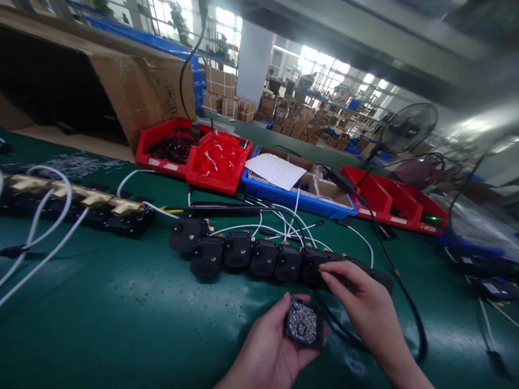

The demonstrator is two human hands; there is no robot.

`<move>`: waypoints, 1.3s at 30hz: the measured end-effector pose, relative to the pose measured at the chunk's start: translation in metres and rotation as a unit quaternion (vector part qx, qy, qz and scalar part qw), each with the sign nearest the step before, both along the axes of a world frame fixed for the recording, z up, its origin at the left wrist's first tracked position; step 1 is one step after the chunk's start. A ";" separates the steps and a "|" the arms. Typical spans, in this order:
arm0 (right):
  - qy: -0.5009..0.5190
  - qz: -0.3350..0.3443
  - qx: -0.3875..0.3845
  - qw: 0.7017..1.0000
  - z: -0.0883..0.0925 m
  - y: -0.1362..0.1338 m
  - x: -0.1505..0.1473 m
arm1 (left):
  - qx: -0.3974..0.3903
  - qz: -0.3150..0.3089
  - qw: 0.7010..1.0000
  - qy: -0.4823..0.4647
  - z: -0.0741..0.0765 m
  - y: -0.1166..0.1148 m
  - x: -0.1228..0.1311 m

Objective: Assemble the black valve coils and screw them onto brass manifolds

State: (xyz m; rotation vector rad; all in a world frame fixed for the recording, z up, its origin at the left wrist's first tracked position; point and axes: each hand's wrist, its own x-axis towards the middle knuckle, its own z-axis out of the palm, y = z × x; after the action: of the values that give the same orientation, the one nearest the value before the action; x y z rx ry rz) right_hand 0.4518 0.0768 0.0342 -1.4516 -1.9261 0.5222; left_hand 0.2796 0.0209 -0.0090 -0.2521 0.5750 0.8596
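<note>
My left hand point(272, 346) is wrapped round a small square black box point(303, 324), held tilted toward me. Many tiny silver pieces that look like screws fill it. Above and to its right, my right hand point(360, 302) is closed in a pinch; anything between its fingertips is too small to make out. Those fingertips are at a black housing point(312, 266), one of several in a row; whether they touch it I cannot tell. At the row's left end sits another black housing point(188, 235) with a white cable.
Brass fittings point(101, 199) on black units lie at left with looped white cables. Behind are red bins point(214, 181), a blue divided tray point(284, 195) under white paper point(276, 170), and more red bins point(399, 220). A black cord point(399, 281) curves across the green table at right.
</note>
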 end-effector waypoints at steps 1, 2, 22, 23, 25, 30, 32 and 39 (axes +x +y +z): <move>-0.004 -0.002 0.003 1.000 -0.001 0.002 0.001 | -0.004 0.000 1.000 -0.002 0.000 0.000 0.000; -0.009 -0.003 0.008 1.000 -0.001 0.004 0.001 | -0.008 0.001 1.000 -0.003 0.000 0.001 -0.001; -0.121 -0.025 0.116 0.985 0.007 0.004 0.007 | -0.041 -0.033 0.998 -0.032 -0.002 0.000 0.000; -0.121 -0.019 0.113 0.986 0.008 -0.001 0.010 | -0.040 -0.040 0.998 -0.035 -0.003 -0.004 -0.003; -0.129 0.003 0.095 0.987 0.005 -0.015 0.016 | -0.035 -0.040 0.998 -0.034 -0.005 -0.013 -0.014; -0.151 0.079 0.006 0.985 -0.025 -0.050 0.029 | -0.034 -0.004 0.999 0.008 0.001 -0.029 -0.052; -0.149 0.094 -0.031 0.984 -0.036 -0.060 0.027 | -0.036 -0.002 0.999 0.019 0.003 -0.031 -0.060; -0.121 0.063 -0.072 0.988 -0.050 -0.056 -0.012 | -0.026 0.017 0.999 0.024 -0.008 -0.037 -0.052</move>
State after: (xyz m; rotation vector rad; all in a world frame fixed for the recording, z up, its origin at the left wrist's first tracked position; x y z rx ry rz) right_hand 0.4403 0.0212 -0.0161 -1.5511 -2.2227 0.5751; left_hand 0.2273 -0.0163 -0.0165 -0.2892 0.6396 0.8867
